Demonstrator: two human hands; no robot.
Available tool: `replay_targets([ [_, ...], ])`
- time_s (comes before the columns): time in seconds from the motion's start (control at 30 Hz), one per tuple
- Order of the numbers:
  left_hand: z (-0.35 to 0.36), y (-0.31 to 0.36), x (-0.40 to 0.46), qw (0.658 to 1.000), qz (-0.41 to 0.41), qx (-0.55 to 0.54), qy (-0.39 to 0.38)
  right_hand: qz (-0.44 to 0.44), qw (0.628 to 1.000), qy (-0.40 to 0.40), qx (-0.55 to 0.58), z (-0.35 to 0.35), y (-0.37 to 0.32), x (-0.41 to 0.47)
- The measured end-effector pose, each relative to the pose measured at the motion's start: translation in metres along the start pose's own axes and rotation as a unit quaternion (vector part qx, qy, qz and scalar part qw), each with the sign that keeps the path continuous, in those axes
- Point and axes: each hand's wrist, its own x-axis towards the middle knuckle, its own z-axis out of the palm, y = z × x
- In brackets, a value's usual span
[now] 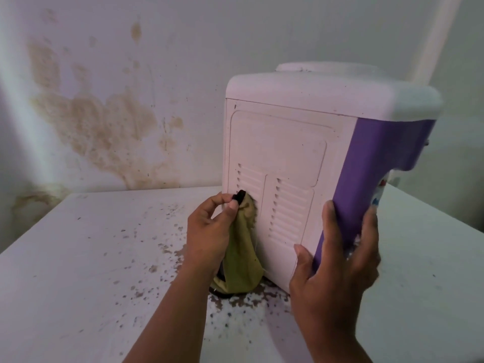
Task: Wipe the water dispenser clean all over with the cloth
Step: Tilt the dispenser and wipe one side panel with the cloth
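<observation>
Head: stained wall (104, 121) behind speckled table (78, 258).

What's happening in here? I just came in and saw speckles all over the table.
A person is cleaning a white and purple water dispenser that stands on a spattered white table. The left hand pinches a yellow-green cloth against the vent slots low on the white panel. The right hand grips the lower purple corner to steady it.
</observation>
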Motion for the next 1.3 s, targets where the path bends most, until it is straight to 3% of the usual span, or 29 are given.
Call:
replay_targets([
  [0.13, 0.005, 0.003, -0.010, 1.000, 0.025, -0.005, 0.000, -0.052, 0.996, 0.074, 0.001, -0.004, -0.008, -0.004],
  [0.2, 0.007, 0.006, -0.012, 0.998, 0.054, -0.014, 0.009, -0.100, 0.991, 0.044, 0.075, -0.003, -0.016, -0.005],
  [0.33, 0.009, 0.016, -0.018, 0.991, 0.127, -0.027, -0.019, -0.039, 0.982, -0.062, 0.172, 0.004, -0.042, -0.001],
  [0.43, 0.006, 0.022, -0.022, 0.984, 0.143, -0.027, -0.101, -0.008, 0.974, -0.051, 0.219, 0.013, -0.051, 0.007],
  [0.53, 0.004, 0.025, -0.022, 0.980, 0.148, -0.017, -0.129, 0.011, 0.967, -0.015, 0.256, 0.021, -0.055, 0.015],
  [0.67, 0.000, 0.020, -0.016, 0.984, 0.159, 0.019, -0.074, -0.076, 0.978, 0.054, 0.189, 0.027, -0.060, 0.031],
  [0.77, -0.003, 0.009, -0.008, 0.987, 0.136, 0.087, -0.002, -0.108, 0.986, 0.047, 0.120, 0.030, -0.068, 0.059],
  [0.93, -0.005, -0.003, -0.004, 0.989, 0.086, 0.105, -0.062, -0.083, 0.993, -0.067, 0.048, 0.038, -0.089, 0.067],
  [1.13, -0.005, -0.005, -0.003, 0.987, 0.104, 0.106, -0.057, -0.066, 0.995, -0.055, 0.046, 0.029, -0.081, 0.058],
  [1.3, -0.008, -0.006, -0.002, 0.990, 0.088, 0.087, -0.069, -0.075, 0.991, -0.109, 0.012, 0.037, -0.095, 0.065],
])
